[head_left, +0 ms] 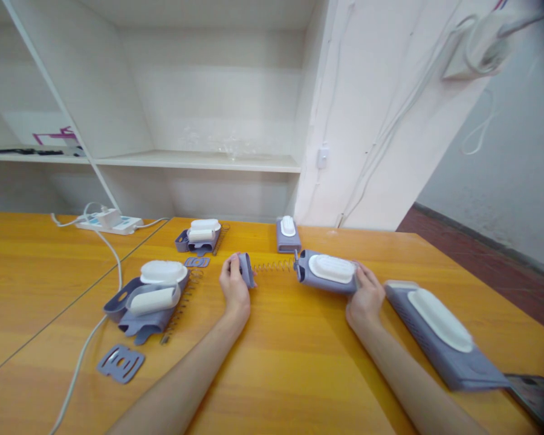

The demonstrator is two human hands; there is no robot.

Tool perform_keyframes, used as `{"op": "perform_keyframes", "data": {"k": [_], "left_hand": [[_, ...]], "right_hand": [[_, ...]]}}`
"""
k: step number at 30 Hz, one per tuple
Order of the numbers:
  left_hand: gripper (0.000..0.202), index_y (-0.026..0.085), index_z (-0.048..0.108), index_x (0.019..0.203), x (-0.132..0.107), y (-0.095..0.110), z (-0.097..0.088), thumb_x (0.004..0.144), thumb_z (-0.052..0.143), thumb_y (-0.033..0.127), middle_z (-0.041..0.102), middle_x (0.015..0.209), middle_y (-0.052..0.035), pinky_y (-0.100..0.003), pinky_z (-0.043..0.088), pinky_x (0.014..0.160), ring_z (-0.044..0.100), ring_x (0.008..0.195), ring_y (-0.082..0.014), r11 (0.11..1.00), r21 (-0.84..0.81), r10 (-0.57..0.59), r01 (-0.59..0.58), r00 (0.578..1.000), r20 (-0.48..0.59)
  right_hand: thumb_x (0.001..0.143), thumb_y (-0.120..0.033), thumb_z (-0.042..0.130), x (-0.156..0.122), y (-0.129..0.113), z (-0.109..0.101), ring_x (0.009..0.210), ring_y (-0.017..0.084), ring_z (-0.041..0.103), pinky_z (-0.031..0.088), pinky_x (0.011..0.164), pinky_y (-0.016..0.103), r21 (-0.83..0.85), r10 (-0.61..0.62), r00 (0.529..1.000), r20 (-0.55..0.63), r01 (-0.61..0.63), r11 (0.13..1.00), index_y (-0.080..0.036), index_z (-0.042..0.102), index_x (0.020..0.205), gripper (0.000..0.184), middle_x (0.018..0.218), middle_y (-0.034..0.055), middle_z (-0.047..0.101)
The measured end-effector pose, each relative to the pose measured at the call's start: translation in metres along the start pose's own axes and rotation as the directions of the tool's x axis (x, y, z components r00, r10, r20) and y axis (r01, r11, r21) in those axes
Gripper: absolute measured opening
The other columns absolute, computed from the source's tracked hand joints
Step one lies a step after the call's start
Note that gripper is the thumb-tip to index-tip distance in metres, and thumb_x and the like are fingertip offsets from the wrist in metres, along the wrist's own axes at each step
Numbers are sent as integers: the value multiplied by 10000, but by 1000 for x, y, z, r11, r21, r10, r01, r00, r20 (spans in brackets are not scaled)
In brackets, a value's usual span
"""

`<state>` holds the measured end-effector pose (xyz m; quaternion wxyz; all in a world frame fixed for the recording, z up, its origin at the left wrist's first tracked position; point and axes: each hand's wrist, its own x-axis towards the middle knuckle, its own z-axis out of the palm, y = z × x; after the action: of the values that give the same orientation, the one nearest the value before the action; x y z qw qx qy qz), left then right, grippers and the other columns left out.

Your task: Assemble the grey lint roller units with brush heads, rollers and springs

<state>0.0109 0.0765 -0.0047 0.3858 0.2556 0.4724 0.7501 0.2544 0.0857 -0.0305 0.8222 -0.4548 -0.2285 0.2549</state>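
Note:
My left hand (236, 283) is closed around a small purple-grey end cap (246, 270). My right hand (365, 293) grips the far end of a purple-grey plastic housing with a white oval piece on top (329, 269). Between the two parts runs a thin metal coil spring (274, 266), stretched out in the air above the table. It reaches the open left end of the housing; how it joins the cap is hard to make out. Close to my right forearm lies a larger purple-grey housing (435, 329) with a long white oval piece.
On the left lie parts with a white roll (154, 300), a loose spring (181, 305) and a slotted flat plate (120, 363). Farther back are a similar set (202, 235) and a small housing (288, 234). A power strip (111, 222) trails a white cable; a dark phone-like object (537, 396) sits right.

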Motion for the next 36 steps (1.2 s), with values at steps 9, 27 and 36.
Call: {"op": "perform_keyframes", "data": {"k": [9, 27, 36], "left_hand": [[363, 161, 567, 873, 2, -2, -2, 749, 565, 501, 558, 623, 25, -192, 407, 333, 571, 444, -121, 999, -46, 1, -1, 1000, 5], [415, 163, 610, 957, -1, 1, -2, 742, 572, 516, 574, 639, 14, -197, 390, 305, 567, 432, -128, 1000, -23, -7, 9, 996, 88], [445, 154, 611, 955, -4, 3, 0, 720, 600, 532, 567, 627, 17, -185, 375, 304, 543, 422, -109, 1000, 14, -11, 10, 990, 144]], "right_hand": [[626, -269, 681, 0, -3, 1, 848, 163, 621, 470, 846, 302, 30, 16, 1000, 3, -16, 999, -151, 700, 847, 251, 858, 14, 691], [641, -295, 655, -1, -2, 0, 888, 179, 608, 450, 869, 326, -22, 4, 1000, 2, -3, 1000, -148, 688, 892, 292, 899, 30, 684], [675, -328, 630, 1, -5, -2, 912, 188, 601, 431, 897, 347, -111, -83, 997, 6, 83, 990, -143, 677, 930, 319, 924, 39, 680]]}}
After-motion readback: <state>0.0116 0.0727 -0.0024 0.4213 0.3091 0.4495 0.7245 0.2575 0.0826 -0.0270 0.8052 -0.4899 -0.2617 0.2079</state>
